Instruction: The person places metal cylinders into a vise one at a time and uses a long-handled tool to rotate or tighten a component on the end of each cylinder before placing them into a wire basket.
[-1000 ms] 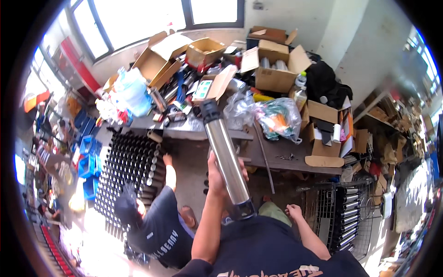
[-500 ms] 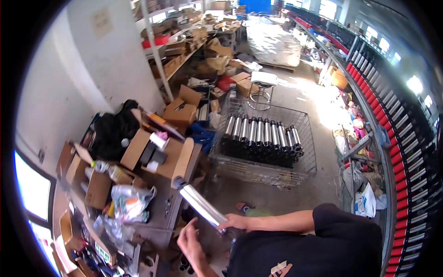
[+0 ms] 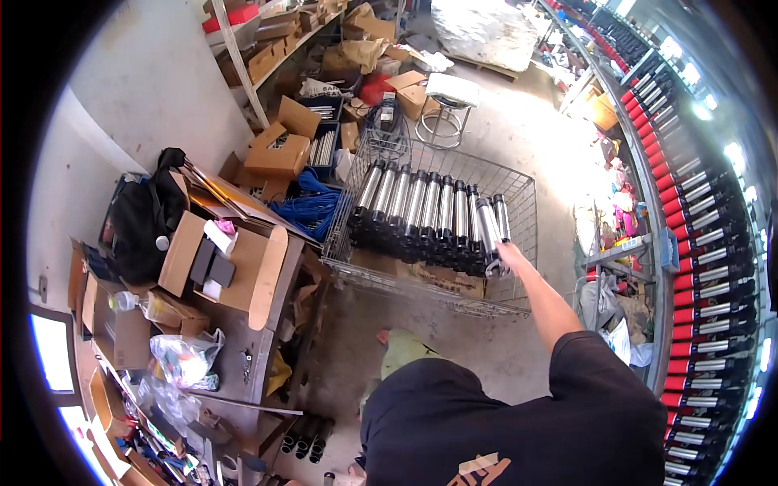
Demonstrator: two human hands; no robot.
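Right hand (image 3: 509,257), earlier near the bench, now grips the metal tube (image 3: 489,232) over the wire basket (image 3: 519,191).

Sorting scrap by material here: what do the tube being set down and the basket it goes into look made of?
The tube in the right hand looks like bare polished metal, going by its silver sheen, with a dark end cap, maybe plastic. The wire basket is a thin grey grid, probably plated steel.

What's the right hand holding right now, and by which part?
The right hand grips a silver metal cylinder by its dark near end, over the row of cylinders in the wire cage. The left hand is out of view.
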